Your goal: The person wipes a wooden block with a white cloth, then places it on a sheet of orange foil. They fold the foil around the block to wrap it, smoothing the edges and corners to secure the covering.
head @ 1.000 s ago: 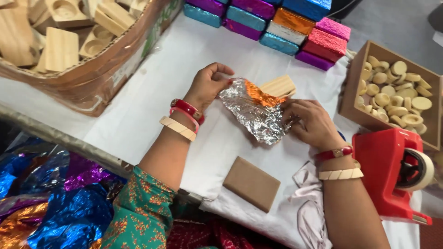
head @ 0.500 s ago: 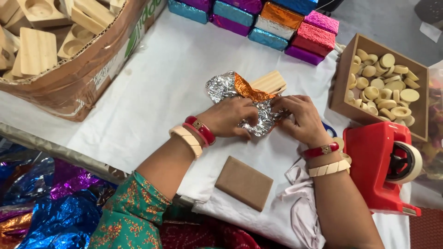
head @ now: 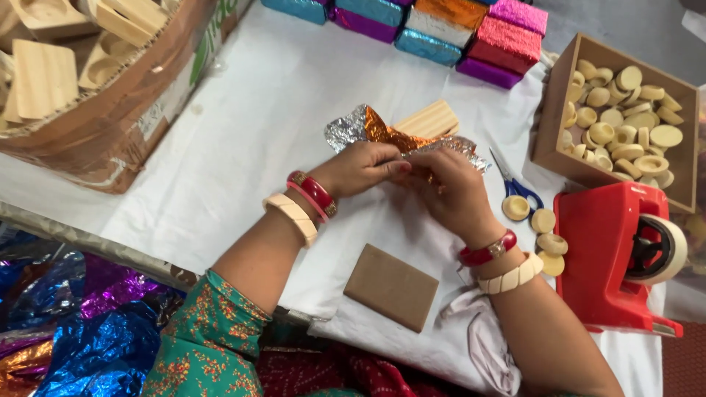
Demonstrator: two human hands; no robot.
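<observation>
1. Left hand [head: 364, 165] having moved in from the foil's far edge, now pinching silver-orange foil [head: 375, 131] shut over wooden block [head: 429, 120], mid-desk.
2. Right hand [head: 450, 190] closing on the same foil.
3. Wrapping advancing.
4. Left: brown carton [head: 125, 110]; top: wrapped blocks [head: 441, 29]; right: red tape dispenser [head: 614, 257].

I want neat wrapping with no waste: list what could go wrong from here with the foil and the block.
1. The foil sheet is thin and already crumpled; with the left hand and right hand both pinching it, it might tear.
2. One end of the wooden block is bare, so the wrap may end up uneven.
3. The scissors and loose wooden discs lie close to the right wrist and could get knocked.
</observation>
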